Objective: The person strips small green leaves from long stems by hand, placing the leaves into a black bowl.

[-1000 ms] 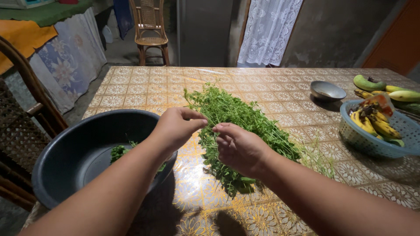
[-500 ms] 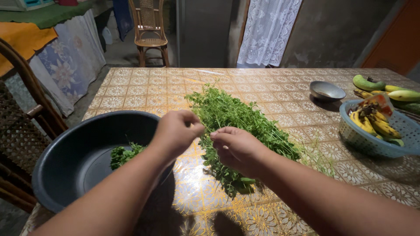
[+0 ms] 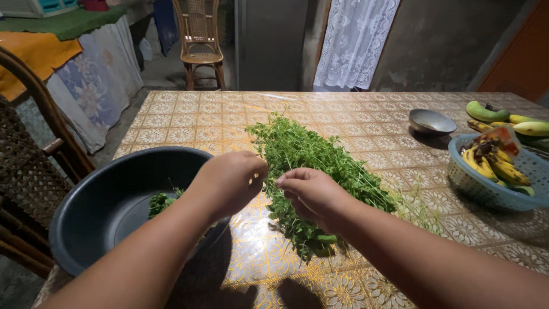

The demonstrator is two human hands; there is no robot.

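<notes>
A thin sprig [image 3: 270,178] is pinched between the fingertips of the left hand [image 3: 230,182] and the right hand [image 3: 309,193], both closed narrowly, though the stem itself is barely made out. The hands are held above the table [image 3: 189,117], just in front of the pile of greens [image 3: 311,160]. A dark basin [image 3: 114,200] with a few leaves [image 3: 160,203] is set beside the left hand.

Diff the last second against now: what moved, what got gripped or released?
The left hand closed from an open pinch into a loose fist and drew toward the right hand, both working one thin sprig. Nothing visibly released. The herb pile, dark basin, blue basket and metal bowl stayed put.
</notes>
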